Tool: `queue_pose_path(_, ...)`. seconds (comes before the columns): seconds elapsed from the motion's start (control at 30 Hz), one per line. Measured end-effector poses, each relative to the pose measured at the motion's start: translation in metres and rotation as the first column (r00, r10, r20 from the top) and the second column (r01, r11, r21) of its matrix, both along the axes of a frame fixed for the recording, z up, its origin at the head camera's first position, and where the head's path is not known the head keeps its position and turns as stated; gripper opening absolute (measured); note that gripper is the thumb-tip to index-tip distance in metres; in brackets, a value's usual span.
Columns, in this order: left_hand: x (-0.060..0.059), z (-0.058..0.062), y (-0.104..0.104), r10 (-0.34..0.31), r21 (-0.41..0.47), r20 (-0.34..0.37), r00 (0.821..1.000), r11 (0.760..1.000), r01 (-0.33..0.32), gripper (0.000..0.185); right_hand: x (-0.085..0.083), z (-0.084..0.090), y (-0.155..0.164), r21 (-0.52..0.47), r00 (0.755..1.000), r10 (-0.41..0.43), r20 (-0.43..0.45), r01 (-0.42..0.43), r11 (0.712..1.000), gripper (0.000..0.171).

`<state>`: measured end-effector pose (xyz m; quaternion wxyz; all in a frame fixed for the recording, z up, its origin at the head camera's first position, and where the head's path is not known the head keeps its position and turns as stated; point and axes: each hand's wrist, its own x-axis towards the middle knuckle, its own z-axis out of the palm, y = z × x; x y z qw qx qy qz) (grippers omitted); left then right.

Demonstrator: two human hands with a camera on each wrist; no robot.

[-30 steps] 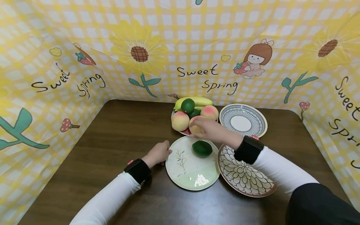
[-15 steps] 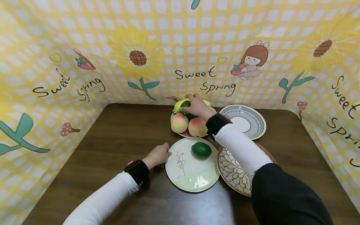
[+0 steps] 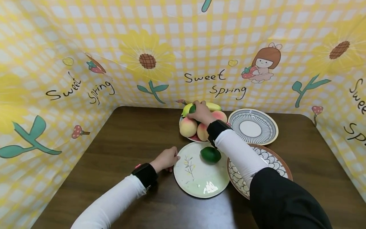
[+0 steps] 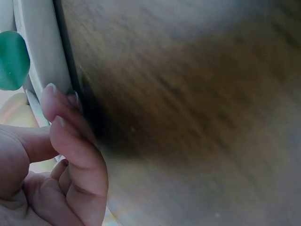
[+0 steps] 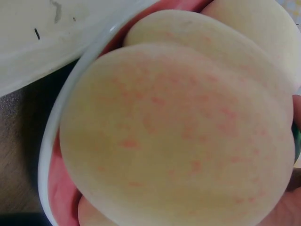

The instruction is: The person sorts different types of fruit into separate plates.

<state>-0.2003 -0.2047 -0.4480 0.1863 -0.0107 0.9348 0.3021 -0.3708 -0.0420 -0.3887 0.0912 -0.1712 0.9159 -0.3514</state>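
Note:
My left hand (image 3: 166, 159) grips the left rim of a pale green plate (image 3: 197, 183) with a painted twig. In the left wrist view its fingertips (image 4: 52, 101) touch the plate's edge. A dark green lime (image 3: 210, 155) lies on that plate, near its far side. Behind it, my right hand (image 3: 201, 114) reaches into the fruit bowl (image 3: 195, 138) and holds another green lime (image 3: 192, 109) between thumb and fingers. Peaches (image 3: 188, 127) and yellow bananas (image 3: 214, 106) surround this hand. A peach (image 5: 174, 132) fills most of the right wrist view, hiding nearly all of the held lime.
To the bowl's right is a white plate with dark radial lines (image 3: 250, 128). A brown-rimmed petal-patterned plate (image 3: 275, 162) lies right of the pale plate, partly under my right forearm. A yellow checked cloth (image 3: 160, 89) stands behind the brown wooden table (image 3: 137, 127).
My right hand has moved from the front peach back to the lime on top of the bowl and taken hold of it. My left hand stays at the plate's rim.

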Motion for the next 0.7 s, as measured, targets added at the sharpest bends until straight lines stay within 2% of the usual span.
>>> queue_pose_path(0.3, -0.002, -0.001, 0.004, -0.002, -0.002, 0.017, 1.0, 1.0, 0.002, 0.016, 0.003, 0.009, 0.011, -0.03, 1.0, -0.003, -0.002, 0.003, 1.0, 0.072)
queue_pose_path(0.37, -0.002, -0.002, 0.005, -0.009, 0.0, 0.021, 1.0, 1.0, 0.009, 0.016, 0.004, 0.012, 0.018, -0.031, 1.0, 0.019, -0.008, -0.019, 0.999, 0.073)
queue_pose_path(0.4, -0.002, -0.002, 0.005, -0.014, 0.001, 0.021, 1.0, 1.0, 0.014, 0.016, -0.003, 0.005, 0.021, -0.055, 0.998, 0.048, -0.047, -0.05, 0.997, 0.074)
queue_pose_path(0.47, -0.002, -0.003, 0.005, -0.019, 0.003, 0.018, 1.0, 1.0, 0.019, 0.015, 0.002, 0.01, 0.026, -0.04, 0.993, 0.094, -0.075, -0.098, 0.994, 0.074)
queue_pose_path(0.53, -0.002, -0.002, 0.004, -0.015, 0.001, 0.009, 1.0, 1.0, 0.015, 0.014, 0.013, 0.015, 0.03, -0.025, 0.979, 0.158, -0.13, -0.162, 0.986, 0.073)
queue_pose_path(0.6, -0.002, -0.002, 0.002, -0.006, -0.004, -0.001, 1.0, 1.0, 0.006, 0.013, 0.03, 0.02, 0.034, 0.011, 0.955, 0.227, -0.189, -0.229, 0.973, 0.071)
queue_pose_path(0.63, -0.002, -0.002, 0.001, -0.002, -0.006, -0.002, 1.0, 1.0, 0.002, 0.013, 0.048, 0.031, 0.035, 0.055, 0.95, 0.255, -0.182, -0.249, 0.967, 0.069)
queue_pose_path(0.7, -0.002, -0.002, 0.0, -0.001, -0.013, 0.0, 1.0, 1.0, 0.001, 0.013, 0.068, 0.031, 0.041, 0.117, 0.909, 0.337, -0.245, -0.318, 0.941, 0.069)
